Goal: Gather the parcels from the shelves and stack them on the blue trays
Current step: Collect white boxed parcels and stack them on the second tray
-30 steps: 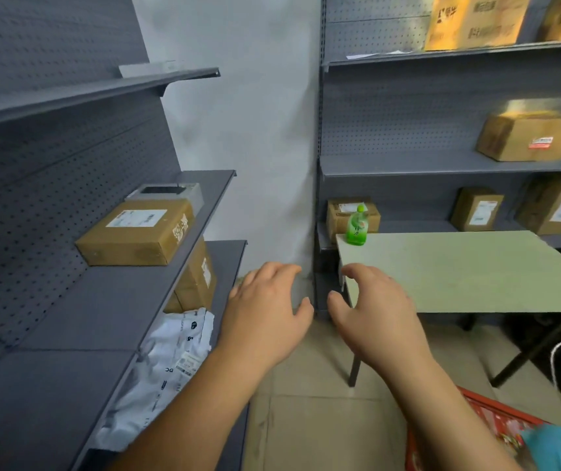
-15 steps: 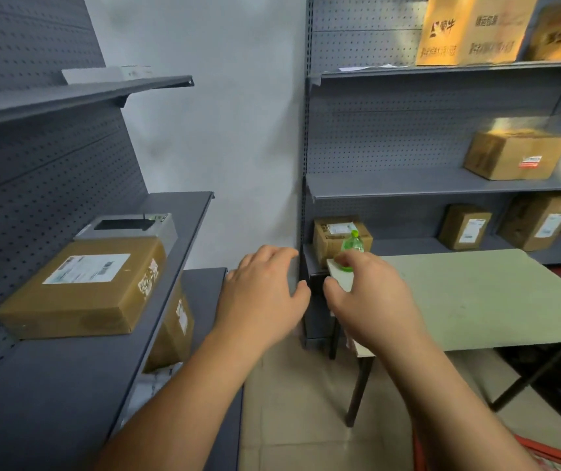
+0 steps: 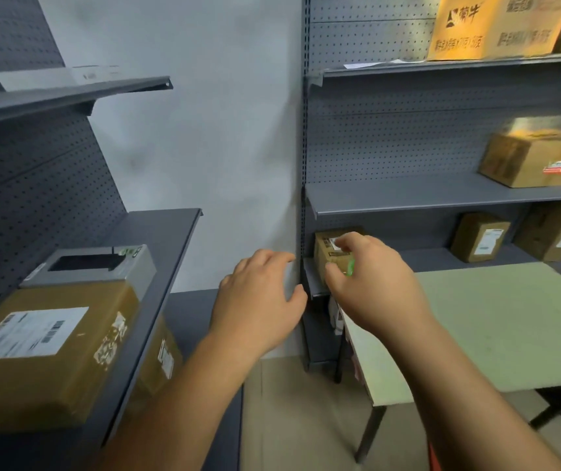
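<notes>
Cardboard parcel (image 3: 331, 253) just beyond right hand (image 3: 371, 283), fingers loosely curled; grip unclear. Left hand (image 3: 262, 300) relaxed, empty.

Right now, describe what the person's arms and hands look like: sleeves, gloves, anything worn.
Both forearms are bare right down to the frame's bottom edge, with no sleeve in view. The left hand and the right hand wear no gloves. No watch, ring or wristband shows on the sides facing the camera. The picture is somewhat blurred, so fine details cannot be told.
</notes>
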Demonstrator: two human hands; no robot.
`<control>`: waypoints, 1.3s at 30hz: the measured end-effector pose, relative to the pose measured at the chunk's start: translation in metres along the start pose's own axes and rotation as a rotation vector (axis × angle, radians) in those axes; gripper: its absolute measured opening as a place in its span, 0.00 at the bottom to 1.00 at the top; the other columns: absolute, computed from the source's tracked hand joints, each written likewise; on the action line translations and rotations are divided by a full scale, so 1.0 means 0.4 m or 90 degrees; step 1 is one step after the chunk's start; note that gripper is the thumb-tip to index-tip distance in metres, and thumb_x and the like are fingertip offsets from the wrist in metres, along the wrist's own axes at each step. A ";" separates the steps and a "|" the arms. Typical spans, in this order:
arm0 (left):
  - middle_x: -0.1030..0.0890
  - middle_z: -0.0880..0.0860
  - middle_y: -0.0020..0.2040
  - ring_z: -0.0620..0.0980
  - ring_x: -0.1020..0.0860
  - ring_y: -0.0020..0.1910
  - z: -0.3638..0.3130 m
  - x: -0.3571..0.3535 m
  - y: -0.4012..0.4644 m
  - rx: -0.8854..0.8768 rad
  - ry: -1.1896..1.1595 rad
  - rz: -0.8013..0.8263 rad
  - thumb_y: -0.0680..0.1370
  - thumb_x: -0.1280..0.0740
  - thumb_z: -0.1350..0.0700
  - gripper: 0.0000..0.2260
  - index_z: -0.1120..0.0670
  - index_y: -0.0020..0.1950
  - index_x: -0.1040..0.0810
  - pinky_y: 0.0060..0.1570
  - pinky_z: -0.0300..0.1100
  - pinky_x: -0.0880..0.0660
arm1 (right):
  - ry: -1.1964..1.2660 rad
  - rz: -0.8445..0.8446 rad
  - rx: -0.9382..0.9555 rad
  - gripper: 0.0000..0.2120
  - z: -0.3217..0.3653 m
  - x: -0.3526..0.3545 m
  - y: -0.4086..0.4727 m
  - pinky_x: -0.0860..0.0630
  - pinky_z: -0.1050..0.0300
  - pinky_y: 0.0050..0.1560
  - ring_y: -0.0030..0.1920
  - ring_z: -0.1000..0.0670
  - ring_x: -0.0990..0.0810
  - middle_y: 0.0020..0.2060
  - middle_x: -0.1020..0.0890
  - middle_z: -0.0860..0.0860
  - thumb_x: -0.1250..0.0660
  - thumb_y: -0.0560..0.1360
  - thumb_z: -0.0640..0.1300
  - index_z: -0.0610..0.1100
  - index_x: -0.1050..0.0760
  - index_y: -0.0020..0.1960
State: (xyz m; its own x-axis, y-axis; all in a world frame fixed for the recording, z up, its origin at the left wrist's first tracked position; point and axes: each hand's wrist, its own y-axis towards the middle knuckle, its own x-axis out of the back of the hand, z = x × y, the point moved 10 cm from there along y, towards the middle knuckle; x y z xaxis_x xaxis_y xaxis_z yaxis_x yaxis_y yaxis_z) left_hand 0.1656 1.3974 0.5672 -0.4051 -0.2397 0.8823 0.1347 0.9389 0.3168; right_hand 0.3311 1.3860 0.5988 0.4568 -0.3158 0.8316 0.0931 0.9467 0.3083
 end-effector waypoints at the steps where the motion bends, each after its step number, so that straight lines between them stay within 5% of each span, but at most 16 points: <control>1: 0.28 0.45 0.72 0.50 0.29 0.71 0.003 -0.006 0.031 0.002 0.003 -0.008 0.80 0.37 0.43 0.24 0.44 0.76 0.31 0.68 0.50 0.29 | 0.004 -0.002 0.004 0.17 -0.008 -0.005 0.032 0.23 0.45 0.56 0.58 0.44 0.21 0.57 0.19 0.50 0.35 0.76 0.52 0.50 0.23 0.63; 14: 0.28 0.44 0.72 0.50 0.29 0.70 0.051 -0.057 0.384 0.055 0.036 -0.043 0.80 0.36 0.44 0.23 0.44 0.76 0.30 0.67 0.51 0.29 | 0.048 0.009 0.068 0.19 -0.050 -0.087 0.434 0.23 0.45 0.60 0.62 0.44 0.21 0.60 0.18 0.50 0.34 0.75 0.54 0.49 0.23 0.64; 39: 0.29 0.43 0.72 0.48 0.29 0.70 0.348 -0.212 1.024 -0.003 -0.003 -0.029 0.80 0.37 0.43 0.23 0.44 0.76 0.31 0.67 0.51 0.28 | 0.022 0.033 -0.006 0.20 -0.007 -0.415 1.043 0.25 0.45 0.63 0.64 0.45 0.23 0.64 0.20 0.52 0.36 0.78 0.53 0.49 0.25 0.68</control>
State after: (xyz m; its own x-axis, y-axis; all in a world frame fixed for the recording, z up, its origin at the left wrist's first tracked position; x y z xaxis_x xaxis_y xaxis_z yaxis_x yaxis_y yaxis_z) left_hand 0.1292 1.8367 0.5738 -0.4156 -0.2809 0.8651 0.1208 0.9257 0.3585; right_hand 0.2966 1.8336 0.5879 0.4911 -0.2637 0.8302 0.0766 0.9624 0.2604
